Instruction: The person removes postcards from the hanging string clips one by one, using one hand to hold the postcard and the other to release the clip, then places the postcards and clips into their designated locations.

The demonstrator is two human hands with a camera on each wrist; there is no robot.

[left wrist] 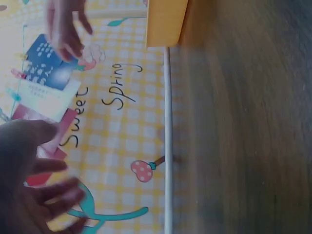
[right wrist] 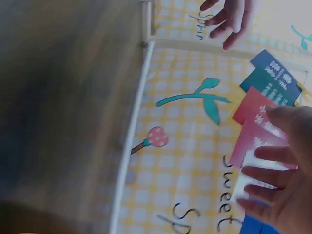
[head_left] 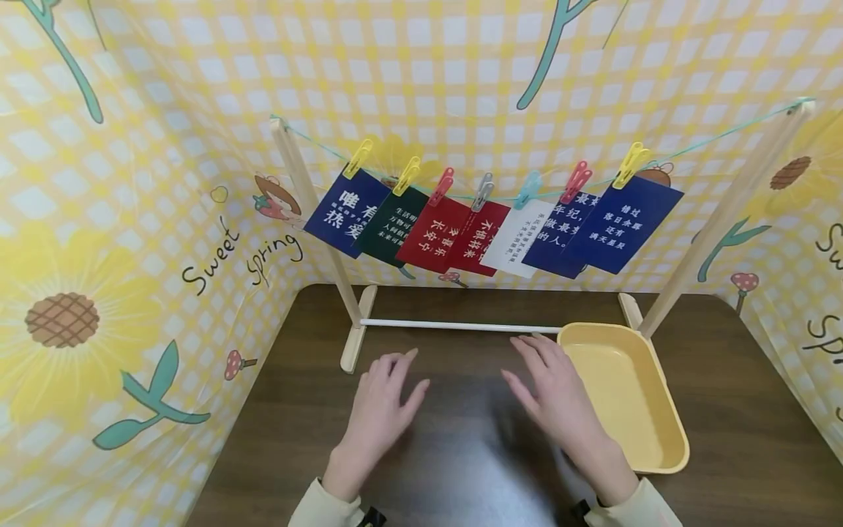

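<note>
My left hand hovers over the table's middle, fingers loosely spread and holding nothing. To its right, my right hand is also bare, beside the left rim of a yellow tray. Beyond both hands, several printed cards hang from a green string by coloured clothespins. A blue card under a yellow clothespin is at the right end; another blue card is at the left end. Between them are a green card, two red cards, a white card and one more blue card.
The string runs between two wooden posts on flat feet, joined low down by a white rod. The tray stands against the right foot on a dark wooden table. Yellow checked cloth surrounds the back and sides.
</note>
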